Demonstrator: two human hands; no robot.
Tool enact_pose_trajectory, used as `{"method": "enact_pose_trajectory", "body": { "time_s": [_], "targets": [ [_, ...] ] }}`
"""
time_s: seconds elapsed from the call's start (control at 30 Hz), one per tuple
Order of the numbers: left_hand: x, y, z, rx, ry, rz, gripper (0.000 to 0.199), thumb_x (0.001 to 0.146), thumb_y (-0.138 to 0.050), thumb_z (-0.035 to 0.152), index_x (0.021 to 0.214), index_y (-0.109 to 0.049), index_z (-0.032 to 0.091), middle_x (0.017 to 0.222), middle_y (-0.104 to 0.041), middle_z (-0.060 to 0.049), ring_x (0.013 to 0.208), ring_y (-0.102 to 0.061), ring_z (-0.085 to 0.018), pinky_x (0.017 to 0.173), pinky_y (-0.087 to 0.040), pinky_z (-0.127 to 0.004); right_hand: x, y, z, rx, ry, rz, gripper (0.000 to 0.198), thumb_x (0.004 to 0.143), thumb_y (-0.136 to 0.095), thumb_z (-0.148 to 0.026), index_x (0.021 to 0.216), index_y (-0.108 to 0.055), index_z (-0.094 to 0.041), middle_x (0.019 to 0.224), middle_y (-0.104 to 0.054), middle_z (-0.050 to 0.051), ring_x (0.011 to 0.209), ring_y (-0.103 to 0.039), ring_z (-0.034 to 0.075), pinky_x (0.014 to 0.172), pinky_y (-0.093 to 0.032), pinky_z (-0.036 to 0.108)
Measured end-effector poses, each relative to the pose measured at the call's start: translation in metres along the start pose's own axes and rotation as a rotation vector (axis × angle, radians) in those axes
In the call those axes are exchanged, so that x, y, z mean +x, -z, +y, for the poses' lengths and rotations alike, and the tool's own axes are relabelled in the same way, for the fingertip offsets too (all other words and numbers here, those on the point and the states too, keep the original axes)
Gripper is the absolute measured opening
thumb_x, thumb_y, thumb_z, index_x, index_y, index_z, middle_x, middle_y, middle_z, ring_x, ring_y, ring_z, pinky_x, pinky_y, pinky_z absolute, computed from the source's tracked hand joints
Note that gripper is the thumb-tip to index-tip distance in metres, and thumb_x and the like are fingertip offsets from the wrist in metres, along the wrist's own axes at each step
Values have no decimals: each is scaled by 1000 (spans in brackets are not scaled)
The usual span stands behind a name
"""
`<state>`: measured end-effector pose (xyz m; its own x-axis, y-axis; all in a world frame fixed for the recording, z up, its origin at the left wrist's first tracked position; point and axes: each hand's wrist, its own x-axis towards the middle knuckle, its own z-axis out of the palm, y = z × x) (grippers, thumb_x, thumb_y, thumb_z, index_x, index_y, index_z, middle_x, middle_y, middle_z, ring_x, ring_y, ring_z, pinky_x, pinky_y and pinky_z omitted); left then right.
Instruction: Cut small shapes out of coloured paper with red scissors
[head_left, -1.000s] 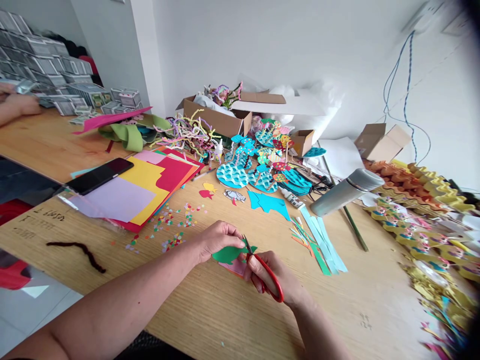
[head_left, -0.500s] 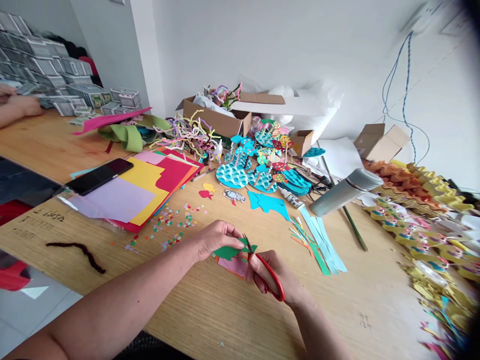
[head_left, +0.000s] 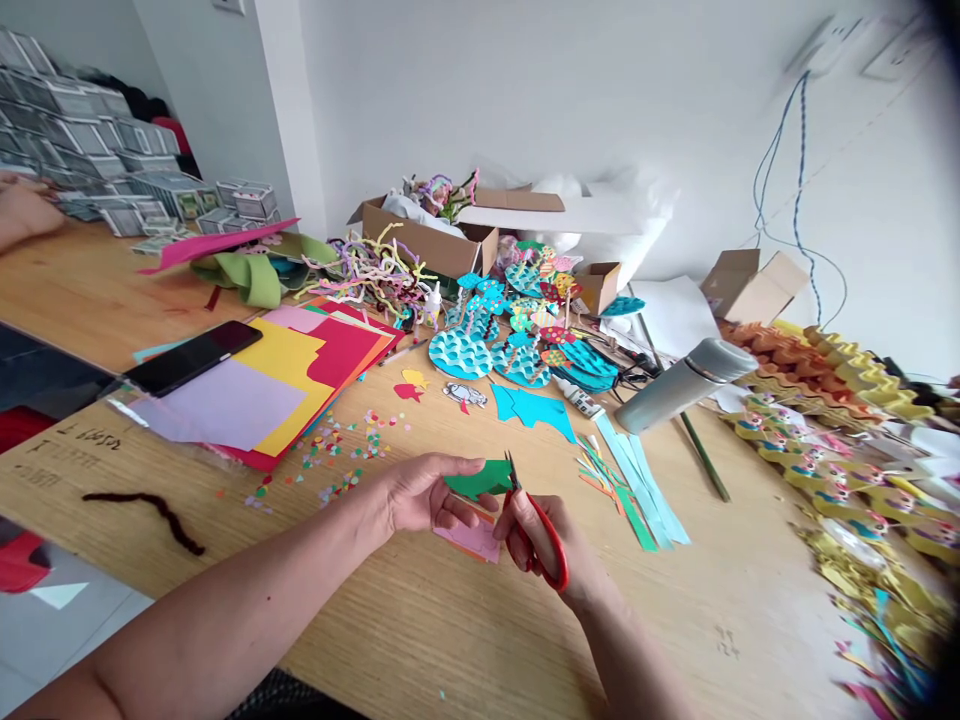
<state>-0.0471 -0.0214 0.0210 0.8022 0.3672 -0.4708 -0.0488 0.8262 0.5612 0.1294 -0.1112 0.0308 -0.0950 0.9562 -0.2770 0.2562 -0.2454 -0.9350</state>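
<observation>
My left hand (head_left: 418,495) has its thumb and fingers closed on a green paper piece (head_left: 480,480), partly hidden by the fingers. In my right hand (head_left: 577,570) is a pair of scissors with red handles (head_left: 561,560), their dark blades pointing up and away beside the paper's right edge. The blades look slightly apart; whether they touch the paper I cannot tell. Below my left fingers, pink and orange paper pieces (head_left: 465,542) lie on the table. Small paper confetti (head_left: 352,450) is scattered left of the hand, and blue paper (head_left: 536,410) lies beyond it.
Coloured sheets (head_left: 225,400) with a black phone (head_left: 193,358) are at left, near a dark pipe cleaner (head_left: 161,500). Paper strips (head_left: 649,490) and a grey flask (head_left: 686,385) stand right. Fish decorations (head_left: 461,355) are behind. Another person's hand (head_left: 26,210) shows far left.
My left hand has shifted its grip, turning the green paper, and its fingers show more below. The scissors have moved slightly upward and right, their blades now more upright. The view has shifted slightly.
</observation>
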Motion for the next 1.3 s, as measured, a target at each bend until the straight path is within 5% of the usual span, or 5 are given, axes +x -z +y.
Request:
{"method": "enact_pose_trajectory", "body": {
  "time_s": [0.23, 0.53, 1.3],
  "targets": [
    [5, -2, -3, -130, -112, 147, 4, 65, -68, 9, 66, -65, 9, 60, -65, -4, 44, -53, -6, 42, -36, -15, 0, -1, -3, -18, -13, 37, 67, 80, -41, -74, 61, -60, -13, 38, -45, -2, 34, -35, 7, 38, -25, 21],
    [11, -8, -9, -234, -220, 200, 12, 63, -73, 8, 61, -61, 9, 55, -56, 0, 46, -46, -3, 41, -32, -13, 0, -9, 0, -25, -22, -1, 68, 79, -40, -75, 60, -59, -13, 39, -45, -2, 35, -37, 8, 37, -26, 20],
    [11, -18, -17, -21, -347, 259, 26, 51, -80, 23, 65, -62, 11, 55, -58, 1, 44, -46, -5, 41, -28, -18, 3, -16, 1, -46, -11, 2, 71, 76, -41, -78, 56, -58, -12, 38, -45, -1, 34, -37, 7, 37, -27, 20]
  ]
}}
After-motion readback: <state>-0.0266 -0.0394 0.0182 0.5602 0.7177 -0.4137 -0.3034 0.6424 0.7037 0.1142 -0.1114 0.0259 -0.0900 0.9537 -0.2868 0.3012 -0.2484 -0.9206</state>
